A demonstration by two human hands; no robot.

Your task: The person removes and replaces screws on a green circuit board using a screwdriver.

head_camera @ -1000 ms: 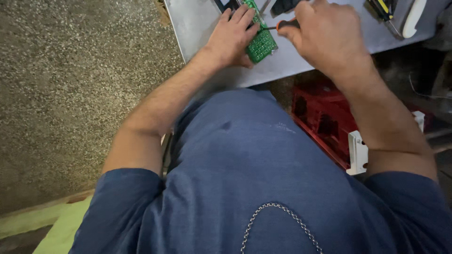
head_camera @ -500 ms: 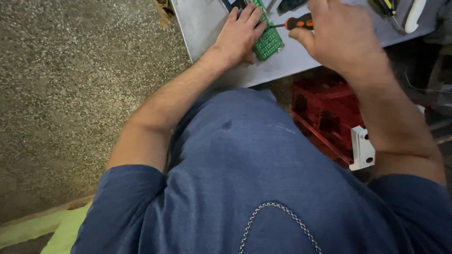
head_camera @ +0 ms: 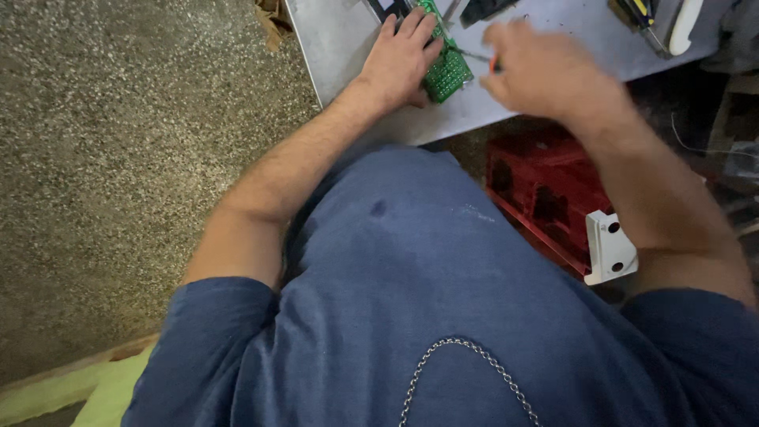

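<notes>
One green circuit board point(head_camera: 447, 73) under flat open left hand point(head_camera: 402, 57), blurred right hand point(head_camera: 545, 75) gripping one screwdriver point(head_camera: 484, 58), both hands busy.

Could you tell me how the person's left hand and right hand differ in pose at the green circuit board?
The left hand lies flat, palm down, pressing on the green circuit board; the right hand is closed around a screwdriver with an orange handle. The left hand looks sharp, while the right hand is blurred. Both are bare and over the grey tabletop.
</notes>
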